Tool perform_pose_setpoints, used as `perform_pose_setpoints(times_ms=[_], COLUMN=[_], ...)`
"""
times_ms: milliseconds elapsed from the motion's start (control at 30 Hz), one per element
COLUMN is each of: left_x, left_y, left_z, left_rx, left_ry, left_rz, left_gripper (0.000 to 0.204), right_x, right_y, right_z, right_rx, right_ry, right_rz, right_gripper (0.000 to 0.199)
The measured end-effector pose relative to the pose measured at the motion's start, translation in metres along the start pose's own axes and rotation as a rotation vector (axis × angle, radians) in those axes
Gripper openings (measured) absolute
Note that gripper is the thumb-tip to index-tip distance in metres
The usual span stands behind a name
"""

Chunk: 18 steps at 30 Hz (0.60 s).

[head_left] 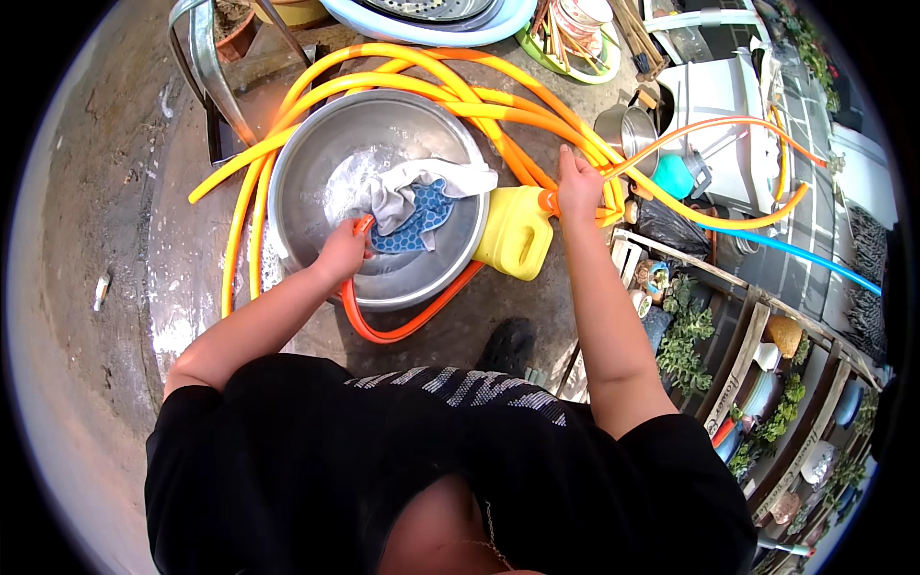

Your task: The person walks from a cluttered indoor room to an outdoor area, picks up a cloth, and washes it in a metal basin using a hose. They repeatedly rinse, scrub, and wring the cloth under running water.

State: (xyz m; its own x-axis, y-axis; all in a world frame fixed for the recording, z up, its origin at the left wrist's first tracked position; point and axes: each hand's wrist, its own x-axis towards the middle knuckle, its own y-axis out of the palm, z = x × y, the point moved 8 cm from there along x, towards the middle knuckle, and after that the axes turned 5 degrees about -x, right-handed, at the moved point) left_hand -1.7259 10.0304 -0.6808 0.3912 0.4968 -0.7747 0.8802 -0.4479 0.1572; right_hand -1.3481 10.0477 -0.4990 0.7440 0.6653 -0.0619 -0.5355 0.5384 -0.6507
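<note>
A wide steel basin point(316, 144) holds soapy water and a grey and blue patterned cloth point(417, 203). My left hand point(342, 251) grips the end of an orange hose point(402, 331) at the basin's near rim; the hose loops below the basin. My right hand point(579, 184) is closed around the orange hose coils point(498, 101) to the right of the basin. A yellow plastic jug point(517, 235) stands between the basin and my right hand.
Wet concrete ground point(192, 287) surrounds the basin. A pale blue tub point(431, 29) lies beyond it. A steel pot point(623, 129), a white box point(719, 105), a blue hose point(795, 251) and wooden shelves with plants point(747, 374) are at the right.
</note>
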Motion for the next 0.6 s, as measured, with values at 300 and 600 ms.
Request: perform_pose_setpoints(times_ms=[300,600], left_x=[-0.087,-0.079], left_y=[0.014,-0.014], left_z=[-0.043,-0.059], left_rx=[0.967,1.156], left_ry=[0.198,0.249], left_rz=[0.416,0.164], left_gripper=[0.049,0.04], right_x=[0.052,-0.035], right_y=[-0.048,-0.046], right_z=[-0.012,0.083], right_rx=[0.274,0.271], right_ry=[-0.015,-0.323], right_rz=[-0.051,-0.133], right_gripper=[0.045,0.046])
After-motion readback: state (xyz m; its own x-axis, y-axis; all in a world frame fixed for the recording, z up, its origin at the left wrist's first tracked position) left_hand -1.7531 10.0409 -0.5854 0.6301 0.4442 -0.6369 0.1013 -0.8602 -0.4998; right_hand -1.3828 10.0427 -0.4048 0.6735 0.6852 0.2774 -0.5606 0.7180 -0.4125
